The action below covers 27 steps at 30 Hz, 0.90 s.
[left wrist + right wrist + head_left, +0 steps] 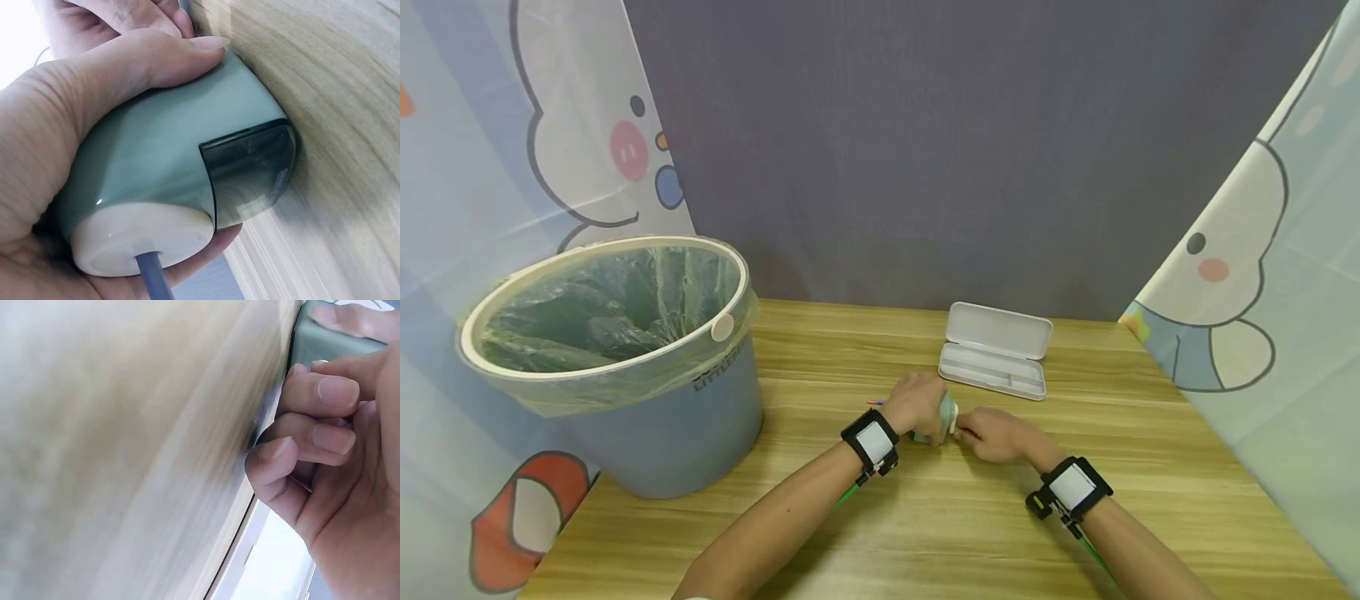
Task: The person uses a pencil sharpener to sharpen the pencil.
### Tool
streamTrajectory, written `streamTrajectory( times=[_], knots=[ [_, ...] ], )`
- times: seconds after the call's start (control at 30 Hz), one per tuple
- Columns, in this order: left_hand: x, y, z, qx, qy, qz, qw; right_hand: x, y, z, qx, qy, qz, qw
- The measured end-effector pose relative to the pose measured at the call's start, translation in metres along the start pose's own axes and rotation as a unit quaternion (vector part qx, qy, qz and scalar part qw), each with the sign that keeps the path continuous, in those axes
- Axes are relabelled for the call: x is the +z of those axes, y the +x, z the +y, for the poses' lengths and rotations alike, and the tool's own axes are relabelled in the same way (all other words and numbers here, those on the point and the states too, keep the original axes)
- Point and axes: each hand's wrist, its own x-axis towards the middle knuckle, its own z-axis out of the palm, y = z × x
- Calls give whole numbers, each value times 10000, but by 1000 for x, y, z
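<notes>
A green pencil sharpener (pixel 156 137) with a dark see-through shavings drawer (pixel 253 169) stands on the wooden table. My left hand (pixel 917 404) grips it from above, thumb across its top. A blue pencil (pixel 153 275) sticks out of the hole in its round cream face; in the head view, the red-and-blue end of the pencil shows left of the hand. On the sharpener's opposite side, my right hand (pixel 996 433) has its fingers curled at the crank, which those fingers mostly hide. The right wrist view shows these curled fingers (pixel 331 440) low over the table, close to the green body.
An open white pencil case (pixel 992 367) with divided compartments lies behind the hands. At the left stands a large blue bin (pixel 677 425) lined with a clear bag. A grey panel (pixel 880 167) closes off the back, and printed cloths hang on both sides.
</notes>
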Motion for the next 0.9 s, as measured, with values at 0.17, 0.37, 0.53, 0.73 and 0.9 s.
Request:
streamTrajectory(
  times=[0.17, 0.37, 0.53, 0.73, 0.9],
  knots=[
    [-1, 1, 0, -84, 19, -32, 10000, 0, -4, -2, -40, 136, -34, 9999],
    [-1, 0, 1, -49, -16, -37, 10000, -1, -8, -5, -109, 349, -46, 9993],
    [-1, 0, 1, -66, -16, 11, 10000, -1, -10, -7, -217, 359, 46, 9991],
    [0, 0, 1, -29, 18, 12, 10000, -2, -11, -8, -301, 315, 93, 9990],
    [0, 1, 1, -58, -1, -16, 10000, -5, -13, -10, -342, 343, 91, 9988]
  ],
)
